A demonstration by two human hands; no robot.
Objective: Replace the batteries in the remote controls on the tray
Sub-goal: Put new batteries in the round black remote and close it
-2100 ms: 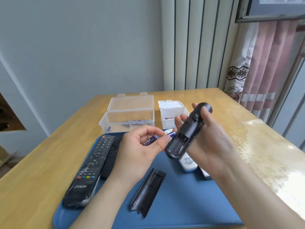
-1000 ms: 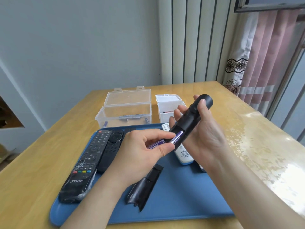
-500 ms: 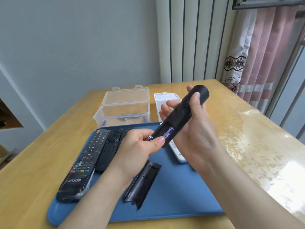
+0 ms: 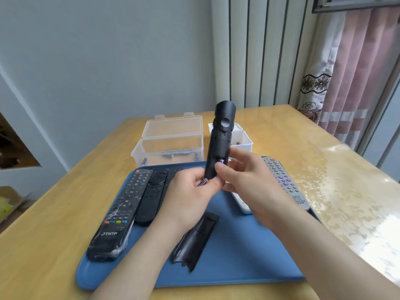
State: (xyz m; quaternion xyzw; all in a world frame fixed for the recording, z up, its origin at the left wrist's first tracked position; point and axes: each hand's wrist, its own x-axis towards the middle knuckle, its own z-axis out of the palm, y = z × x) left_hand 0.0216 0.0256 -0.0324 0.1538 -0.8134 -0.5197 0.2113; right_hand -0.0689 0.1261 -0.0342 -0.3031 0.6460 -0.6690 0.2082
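Observation:
I hold a black remote nearly upright above the blue tray, its open back facing me. My right hand grips its lower part, thumb over the battery bay, where a purple battery end shows. My left hand pinches a second purple battery at the remote's bottom end. The remote's black battery cover lies loose on the tray in front of my wrists.
On the tray's left lie a long black THTF remote and a shorter black remote; a grey remote and a white one lie at right. Two clear plastic boxes stand behind the tray on the wooden table.
The black remote has swung from a slant to nearly upright and moved toward the centre. One battery now sits in its bay, and my left hand holds another at the bottom end.

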